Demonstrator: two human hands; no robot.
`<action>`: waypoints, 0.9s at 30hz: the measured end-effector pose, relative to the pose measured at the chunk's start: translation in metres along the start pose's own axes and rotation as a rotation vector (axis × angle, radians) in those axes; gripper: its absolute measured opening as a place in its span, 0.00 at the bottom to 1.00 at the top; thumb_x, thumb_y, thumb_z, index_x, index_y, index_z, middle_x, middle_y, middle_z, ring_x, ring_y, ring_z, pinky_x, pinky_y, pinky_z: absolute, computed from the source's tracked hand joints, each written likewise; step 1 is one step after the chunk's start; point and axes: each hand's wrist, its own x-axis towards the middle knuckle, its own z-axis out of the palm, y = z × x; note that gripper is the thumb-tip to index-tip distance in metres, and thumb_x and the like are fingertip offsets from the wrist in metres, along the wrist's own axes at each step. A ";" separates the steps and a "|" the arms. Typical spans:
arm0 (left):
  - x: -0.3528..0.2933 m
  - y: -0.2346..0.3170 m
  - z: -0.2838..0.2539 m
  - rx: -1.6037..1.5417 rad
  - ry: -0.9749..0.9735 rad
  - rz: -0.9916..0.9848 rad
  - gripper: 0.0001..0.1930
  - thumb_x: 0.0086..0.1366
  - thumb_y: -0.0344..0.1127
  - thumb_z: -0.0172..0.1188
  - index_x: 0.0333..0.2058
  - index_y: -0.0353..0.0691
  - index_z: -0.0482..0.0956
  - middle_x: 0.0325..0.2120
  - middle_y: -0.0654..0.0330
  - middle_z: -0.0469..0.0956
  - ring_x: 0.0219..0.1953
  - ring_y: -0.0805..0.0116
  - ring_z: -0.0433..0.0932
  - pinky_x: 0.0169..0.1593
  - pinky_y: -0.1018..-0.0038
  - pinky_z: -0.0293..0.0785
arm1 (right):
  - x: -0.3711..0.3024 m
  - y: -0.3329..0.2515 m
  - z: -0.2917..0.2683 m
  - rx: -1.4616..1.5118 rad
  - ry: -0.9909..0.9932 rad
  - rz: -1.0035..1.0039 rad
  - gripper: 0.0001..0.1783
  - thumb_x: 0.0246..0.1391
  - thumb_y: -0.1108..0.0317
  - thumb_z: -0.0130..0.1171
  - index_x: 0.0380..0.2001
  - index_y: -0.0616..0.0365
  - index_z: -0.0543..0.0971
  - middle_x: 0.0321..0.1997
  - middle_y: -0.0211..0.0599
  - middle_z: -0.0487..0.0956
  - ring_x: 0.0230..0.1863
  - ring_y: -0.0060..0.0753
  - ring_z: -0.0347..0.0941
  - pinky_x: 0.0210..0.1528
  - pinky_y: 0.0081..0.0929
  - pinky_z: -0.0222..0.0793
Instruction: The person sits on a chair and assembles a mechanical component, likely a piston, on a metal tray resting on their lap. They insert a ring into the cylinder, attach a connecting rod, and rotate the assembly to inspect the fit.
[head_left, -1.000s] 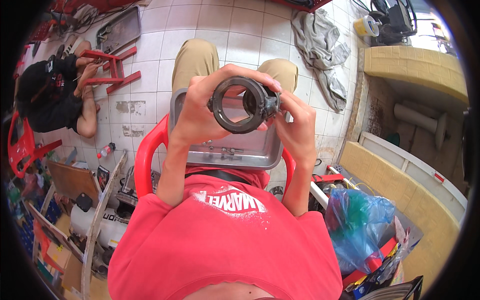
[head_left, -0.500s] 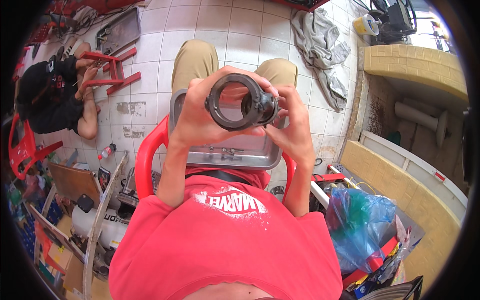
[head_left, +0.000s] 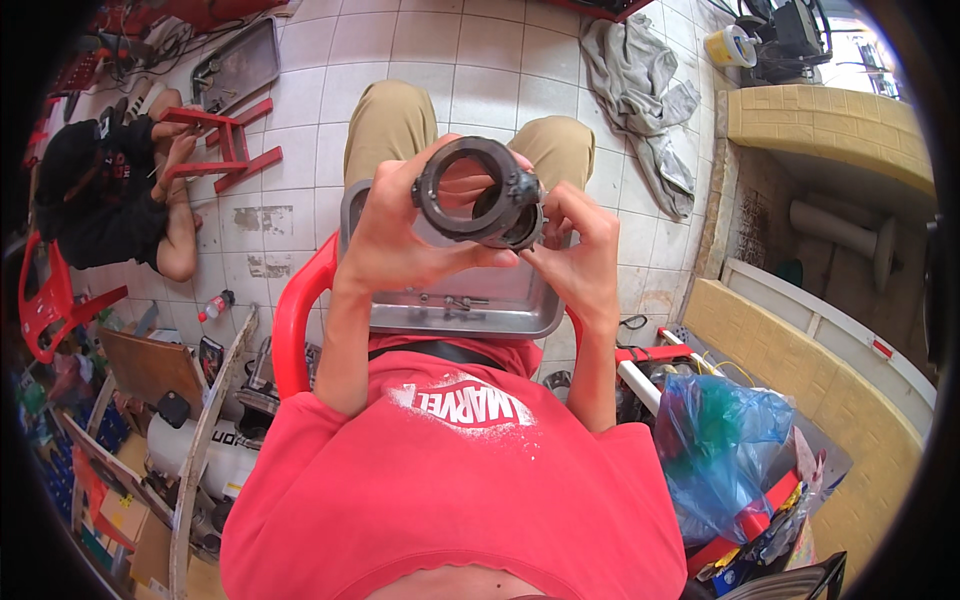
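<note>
We hold a dark metal ring-shaped part (head_left: pixel 512 188) raised above a metal tray (head_left: pixel 410 319). Our left hand (head_left: pixel 385 232) wraps it from nine o'clock; our right hand (head_left: pixel 585 245) pinches its four o'clock edge. Bolts (head_left: pixel 465 303) lie near the tray's six o'clock rim. Tiled floor (head_left: pixel 490 95) spreads beyond our knees at twelve o'clock.

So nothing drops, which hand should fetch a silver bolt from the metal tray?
Probably the right hand: the left hand wraps the dark ring-shaped metal part; the right is only at its edge.
</note>
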 end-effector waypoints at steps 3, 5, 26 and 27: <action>0.004 0.001 -0.001 0.031 -0.014 0.107 0.33 0.45 0.25 0.82 0.50 0.30 0.75 0.45 0.47 0.83 0.51 0.58 0.82 0.56 0.63 0.81 | 0.003 -0.014 0.009 0.175 0.081 -0.034 0.18 0.40 0.83 0.67 0.38 0.61 0.81 0.31 0.35 0.80 0.26 0.28 0.77 0.28 0.25 0.74; 0.004 0.001 -0.003 0.080 -0.039 0.097 0.33 0.44 0.25 0.82 0.50 0.30 0.75 0.45 0.48 0.83 0.51 0.59 0.83 0.56 0.64 0.81 | 0.000 -0.003 0.008 0.085 0.000 -0.045 0.18 0.40 0.83 0.66 0.39 0.62 0.80 0.32 0.37 0.80 0.26 0.29 0.77 0.29 0.25 0.74; 0.002 -0.001 -0.006 0.079 -0.044 0.037 0.33 0.44 0.26 0.82 0.50 0.32 0.76 0.46 0.57 0.85 0.47 0.71 0.84 0.55 0.72 0.80 | -0.004 -0.013 0.019 0.149 0.110 -0.041 0.15 0.38 0.80 0.69 0.34 0.61 0.79 0.27 0.35 0.74 0.27 0.32 0.73 0.30 0.28 0.69; 0.003 0.000 -0.006 0.076 -0.043 0.046 0.33 0.44 0.26 0.82 0.50 0.32 0.77 0.46 0.57 0.85 0.47 0.71 0.84 0.55 0.72 0.80 | -0.001 -0.018 0.019 0.206 0.143 -0.047 0.15 0.37 0.80 0.69 0.33 0.61 0.79 0.27 0.34 0.74 0.27 0.33 0.73 0.30 0.29 0.69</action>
